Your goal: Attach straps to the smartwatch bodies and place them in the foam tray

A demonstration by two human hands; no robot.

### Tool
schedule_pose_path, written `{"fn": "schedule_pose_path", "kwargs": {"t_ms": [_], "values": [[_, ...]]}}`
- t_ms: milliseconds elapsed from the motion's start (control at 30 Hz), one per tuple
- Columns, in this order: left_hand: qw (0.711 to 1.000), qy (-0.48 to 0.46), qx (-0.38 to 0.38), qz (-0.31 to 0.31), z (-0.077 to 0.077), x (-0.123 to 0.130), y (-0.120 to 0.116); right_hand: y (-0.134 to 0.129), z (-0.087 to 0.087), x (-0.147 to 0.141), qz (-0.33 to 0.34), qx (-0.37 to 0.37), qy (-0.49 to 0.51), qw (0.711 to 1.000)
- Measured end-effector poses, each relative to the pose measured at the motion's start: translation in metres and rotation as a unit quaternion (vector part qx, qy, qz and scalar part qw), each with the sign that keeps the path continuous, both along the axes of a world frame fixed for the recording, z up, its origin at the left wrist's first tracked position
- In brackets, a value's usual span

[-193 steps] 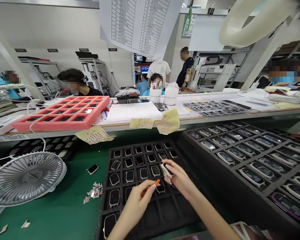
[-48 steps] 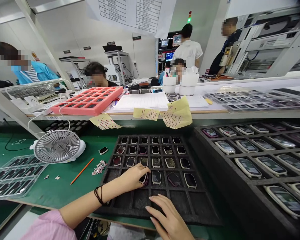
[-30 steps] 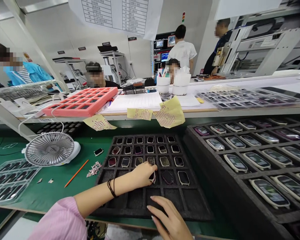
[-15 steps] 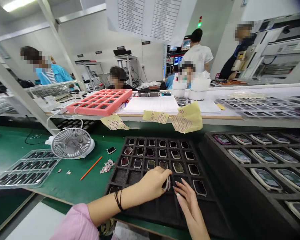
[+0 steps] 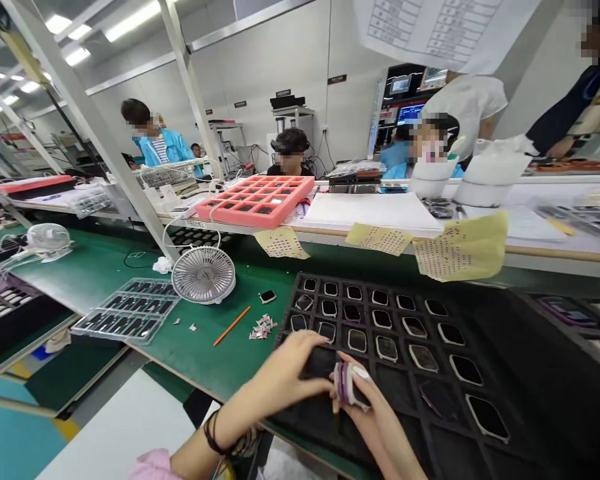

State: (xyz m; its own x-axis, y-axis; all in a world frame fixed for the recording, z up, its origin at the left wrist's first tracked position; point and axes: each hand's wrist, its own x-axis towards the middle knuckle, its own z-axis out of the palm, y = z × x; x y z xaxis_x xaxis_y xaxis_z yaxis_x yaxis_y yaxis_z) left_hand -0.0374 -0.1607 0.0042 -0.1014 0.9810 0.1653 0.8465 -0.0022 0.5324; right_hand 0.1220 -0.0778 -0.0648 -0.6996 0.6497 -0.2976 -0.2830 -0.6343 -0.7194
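Note:
My right hand (image 5: 377, 417) is closed around a small stack of smartwatch bodies (image 5: 349, 385), with silver and purple rims facing left. My left hand (image 5: 300, 370) is over the black foam tray (image 5: 395, 381), its fingers apart. Its fingertips are near a watch in the tray, and its thumb is close to the stack; whether it touches I cannot tell. Rows of dark-screened smartwatches (image 5: 386, 348) sit in the tray's compartments. A purple-rimmed one (image 5: 437, 399) lies to the right of my right hand. My forearms and hands hide the tray's near left part.
Left of the tray lie a loose watch (image 5: 267, 297), an orange stick (image 5: 231, 326) and small label-like pieces (image 5: 263, 327). A white fan (image 5: 203, 275) and a clear tray (image 5: 130, 310) stand farther left. The shelf holds a pink foam tray (image 5: 255, 202). Co-workers are behind it.
The view has turned left. My left hand held a watch over the tray and now has its fingers apart. My right hand, open before, now grips the stack.

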Motion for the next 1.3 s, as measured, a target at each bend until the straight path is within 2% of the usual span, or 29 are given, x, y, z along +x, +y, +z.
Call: {"fn": "schedule_pose_path", "kwargs": {"t_ms": [100, 133, 200, 300, 633, 733, 800, 867, 900, 1000, 1100, 1167, 1300], "values": [[0.979, 0.078, -0.032, 0.185, -0.02, -0.057, -0.017, 0.003, 0.009, -0.002, 0.005, -0.11, 0.064, 0.992], [0.974, 0.084, -0.042, 0.207, -0.029, -0.072, -0.021, 0.004, 0.012, -0.002, 0.005, -0.135, 0.069, 0.988], [0.969, 0.089, -0.052, 0.226, -0.044, -0.093, -0.028, 0.005, 0.015, -0.003, 0.006, -0.164, 0.07, 0.984], [0.967, 0.089, -0.054, 0.234, -0.06, -0.104, -0.031, 0.003, 0.017, -0.006, 0.008, -0.174, 0.068, 0.982], [0.968, 0.041, -0.027, 0.244, -0.073, -0.114, -0.029, -0.001, 0.016, -0.01, -0.003, -0.166, 0.062, 0.984], [0.969, 0.013, 0.0, 0.247, -0.068, -0.11, -0.031, -0.001, 0.017, -0.01, -0.008, -0.161, 0.068, 0.985], [0.97, -0.006, 0.025, 0.242, -0.057, -0.101, -0.031, -0.001, 0.019, -0.01, 0.012, -0.157, 0.081, 0.984], [0.973, -0.077, 0.058, 0.212, -0.041, -0.085, -0.03, -0.001, 0.024, -0.009, 0.043, -0.148, 0.095, 0.984], [0.969, -0.15, 0.077, 0.181, -0.031, -0.075, -0.028, -0.001, 0.027, -0.01, 0.058, -0.141, 0.101, 0.983], [0.932, -0.353, 0.063, 0.056, -0.006, -0.043, -0.021, -0.004, 0.034, -0.01, 0.081, -0.125, 0.115, 0.982], [0.901, -0.433, 0.023, -0.019, 0.005, -0.021, -0.01, -0.007, 0.039, -0.009, 0.095, -0.118, 0.123, 0.981], [0.877, -0.479, 0.002, -0.03, 0.004, -0.013, -0.003, -0.009, 0.042, -0.008, 0.102, -0.115, 0.132, 0.979], [0.807, -0.588, -0.06, -0.016, -0.004, -0.008, 0.003, -0.013, 0.045, -0.004, 0.098, -0.104, 0.148, 0.979]]}}
